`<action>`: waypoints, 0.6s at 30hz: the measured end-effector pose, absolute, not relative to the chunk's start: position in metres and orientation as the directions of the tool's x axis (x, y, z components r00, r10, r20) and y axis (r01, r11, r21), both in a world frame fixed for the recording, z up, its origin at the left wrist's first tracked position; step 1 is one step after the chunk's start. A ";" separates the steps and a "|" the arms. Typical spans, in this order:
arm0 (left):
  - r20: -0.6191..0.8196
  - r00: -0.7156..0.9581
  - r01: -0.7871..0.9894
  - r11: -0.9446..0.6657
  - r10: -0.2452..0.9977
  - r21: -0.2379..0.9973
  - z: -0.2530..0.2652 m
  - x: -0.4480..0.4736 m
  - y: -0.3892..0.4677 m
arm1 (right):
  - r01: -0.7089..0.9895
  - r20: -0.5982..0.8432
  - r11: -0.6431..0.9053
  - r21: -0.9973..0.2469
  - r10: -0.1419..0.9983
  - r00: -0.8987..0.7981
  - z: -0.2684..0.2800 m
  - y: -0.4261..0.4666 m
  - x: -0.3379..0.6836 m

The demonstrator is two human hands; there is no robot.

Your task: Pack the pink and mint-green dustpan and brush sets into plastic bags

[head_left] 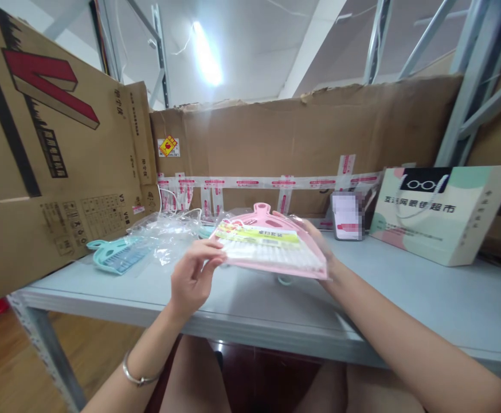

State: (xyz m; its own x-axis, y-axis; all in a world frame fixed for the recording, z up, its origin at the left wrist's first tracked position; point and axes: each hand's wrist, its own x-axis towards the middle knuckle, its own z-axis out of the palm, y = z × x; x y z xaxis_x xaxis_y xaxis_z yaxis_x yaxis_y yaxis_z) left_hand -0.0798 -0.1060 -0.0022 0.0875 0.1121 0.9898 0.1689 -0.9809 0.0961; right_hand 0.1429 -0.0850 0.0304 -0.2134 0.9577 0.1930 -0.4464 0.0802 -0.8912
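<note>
A pink dustpan with a white-bristled brush in it is held up above the table, in clear plastic wrapping with a yellow-green label card. My left hand pinches the left edge of this packaged set between thumb and fingers. Behind its right side is my right hand, gripping the edge with its fingers mostly hidden by the dustpan. On the table to the left lies a teal dustpan and brush set. Crumpled clear plastic bags are heaped beside it.
The grey metal table has cardboard sheets along its back. A large printed carton stands at the left. A phone leans upright at the back right, beside a paper gift bag. A small pale-green round thing shows under the dustpan.
</note>
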 end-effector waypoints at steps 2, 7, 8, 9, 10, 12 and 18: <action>0.975 0.223 0.193 -0.981 0.021 -0.023 -0.005 -0.082 -0.105 | -0.488 0.099 -0.042 -0.872 0.960 -0.261 0.029 -0.088 0.143; 0.925 0.332 0.244 -0.964 0.183 0.103 -0.012 -0.087 -0.098 | -0.439 0.045 -0.030 -0.898 0.986 -0.161 0.017 -0.078 0.145; 0.914 0.297 0.254 -0.946 0.277 0.204 -0.012 -0.087 -0.096 | -0.443 0.062 0.006 -0.897 0.992 -0.113 0.015 -0.075 0.145; 0.891 0.242 0.257 -0.910 0.385 0.324 -0.011 -0.087 -0.094 | -0.448 0.077 0.037 -0.893 0.994 -0.071 0.014 -0.073 0.145; 0.844 0.178 0.250 -0.853 0.506 0.459 -0.009 -0.086 -0.092 | -0.448 0.090 0.062 -0.892 0.995 -0.041 0.013 -0.071 0.146; 0.657 0.091 0.184 -0.661 0.749 0.728 -0.002 -0.085 -0.087 | -0.435 0.115 0.099 -0.895 0.993 -0.011 0.013 -0.070 0.146; 0.197 0.283 0.052 -0.220 0.939 0.974 0.014 -0.087 -0.071 | -0.426 0.160 0.138 -0.894 0.987 -0.017 0.013 -0.070 0.146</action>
